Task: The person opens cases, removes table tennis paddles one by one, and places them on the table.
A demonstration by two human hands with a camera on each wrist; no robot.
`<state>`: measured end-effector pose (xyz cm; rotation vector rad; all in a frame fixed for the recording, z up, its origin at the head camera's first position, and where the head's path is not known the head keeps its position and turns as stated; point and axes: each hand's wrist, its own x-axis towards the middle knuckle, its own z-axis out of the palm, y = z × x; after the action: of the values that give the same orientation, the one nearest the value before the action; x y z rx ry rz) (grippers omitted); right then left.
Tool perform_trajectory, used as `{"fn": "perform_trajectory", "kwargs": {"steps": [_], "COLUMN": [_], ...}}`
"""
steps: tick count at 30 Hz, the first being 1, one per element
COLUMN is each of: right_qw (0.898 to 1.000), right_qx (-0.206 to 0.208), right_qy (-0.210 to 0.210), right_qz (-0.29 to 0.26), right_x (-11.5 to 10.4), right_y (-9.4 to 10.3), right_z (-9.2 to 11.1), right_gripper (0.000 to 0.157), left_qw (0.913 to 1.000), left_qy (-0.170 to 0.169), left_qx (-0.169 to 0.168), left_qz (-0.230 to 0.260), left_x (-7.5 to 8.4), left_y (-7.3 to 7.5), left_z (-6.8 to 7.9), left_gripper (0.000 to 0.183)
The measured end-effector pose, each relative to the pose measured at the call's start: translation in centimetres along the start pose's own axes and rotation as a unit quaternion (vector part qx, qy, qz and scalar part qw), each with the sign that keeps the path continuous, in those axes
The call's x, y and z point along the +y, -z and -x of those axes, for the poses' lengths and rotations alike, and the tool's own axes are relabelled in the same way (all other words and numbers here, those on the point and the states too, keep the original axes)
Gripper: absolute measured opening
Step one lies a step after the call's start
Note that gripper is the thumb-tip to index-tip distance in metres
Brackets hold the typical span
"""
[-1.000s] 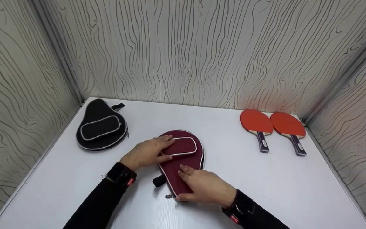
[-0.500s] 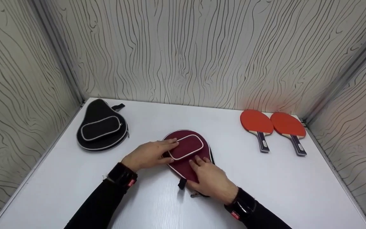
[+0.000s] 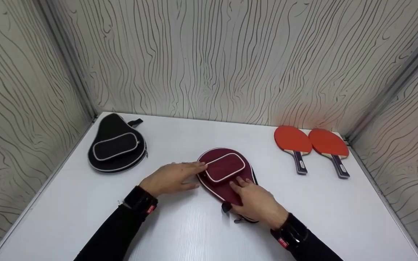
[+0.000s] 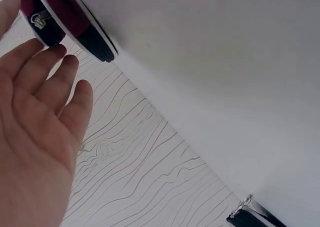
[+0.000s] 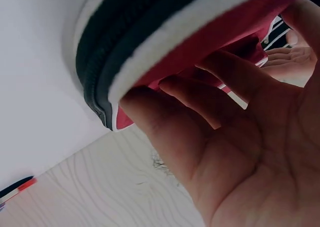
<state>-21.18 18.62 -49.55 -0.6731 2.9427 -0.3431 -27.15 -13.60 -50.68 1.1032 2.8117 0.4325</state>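
Observation:
A maroon table tennis bat case [image 3: 227, 166] with white piping and a front pocket lies flat at the middle of the table. My right hand [image 3: 259, 204] rests over its narrow end, fingers spread on the fabric and thumb by the black strap [image 3: 226, 207]. In the right wrist view the fingers [image 5: 185, 102] lie fairly straight against the maroon side, beside the dark zip band. My left hand [image 3: 172, 177] is at the case's left edge, index fingertip right at the pocket's corner. Its fingers [image 4: 55, 77] are relaxed, near a zip pull [image 4: 38, 20] in the left wrist view.
A black bat case [image 3: 116, 145] with white piping lies at the back left of the white table [image 3: 180, 239]. Two red table tennis bats [image 3: 292, 139] lie side by side at the back right. Patterned panels [image 3: 209, 61] enclose the back and sides.
The maroon case has slid right and turned so its narrow end points toward the lower right. My right hand has moved right with it. The left hand stays nearly in place, now only at its edge.

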Motion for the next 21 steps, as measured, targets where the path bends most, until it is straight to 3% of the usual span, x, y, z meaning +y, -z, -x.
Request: {"fn": "perform_trajectory", "kwargs": {"steps": [21], "right_qw": [0.999], "right_qx": [-0.021], "right_qy": [-0.044], "right_qz": [0.015], "right_x": [7.5], "right_y": [2.0], "right_z": [1.5], "right_gripper": [0.086], "left_qw": [0.9996], "left_qy": [0.009], "left_qx": [-0.002], "left_qz": [-0.028], "left_x": [-0.8], "left_y": [0.4], "left_z": [0.3], "left_gripper": [0.068]}}
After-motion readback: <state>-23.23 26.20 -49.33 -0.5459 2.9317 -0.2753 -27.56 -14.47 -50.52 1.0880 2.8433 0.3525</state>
